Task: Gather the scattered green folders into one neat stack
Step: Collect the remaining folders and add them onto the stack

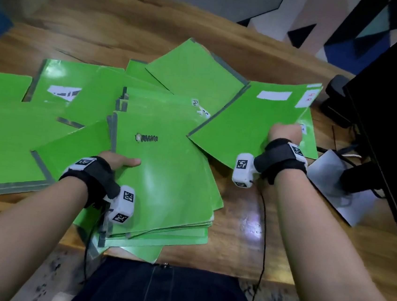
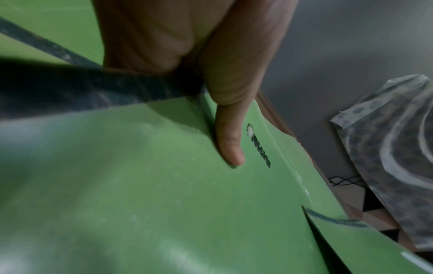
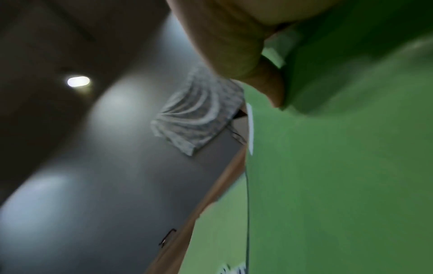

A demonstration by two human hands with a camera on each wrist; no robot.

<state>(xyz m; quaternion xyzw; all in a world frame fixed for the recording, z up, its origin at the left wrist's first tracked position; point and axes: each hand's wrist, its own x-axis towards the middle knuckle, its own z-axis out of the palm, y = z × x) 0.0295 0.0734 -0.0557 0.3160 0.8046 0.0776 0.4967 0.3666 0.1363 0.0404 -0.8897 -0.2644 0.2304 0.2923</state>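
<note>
Several green folders with grey spines lie fanned over the wooden table (image 1: 241, 226). A loose stack (image 1: 163, 190) sits at the front centre; its top folder bears a small dark logo. My left hand (image 1: 120, 160) grips the stack's left spine edge, thumb (image 2: 230, 140) flat on the cover and the other fingers hidden beneath. At the right, a folder with white labels (image 1: 252, 121) is lifted at a tilt; my right hand (image 1: 285, 133) grips its right edge, thumb (image 3: 271, 87) on top of the green cover (image 3: 339, 176). More folders (image 1: 3, 130) lie spread to the left and behind (image 1: 196, 69).
A black monitor (image 1: 396, 127) stands at the right edge, with a dark stand, cables and a white sheet (image 1: 340, 189) beside it. A black cable (image 1: 265, 243) runs across the table's front right. The table's front edge is against my lap.
</note>
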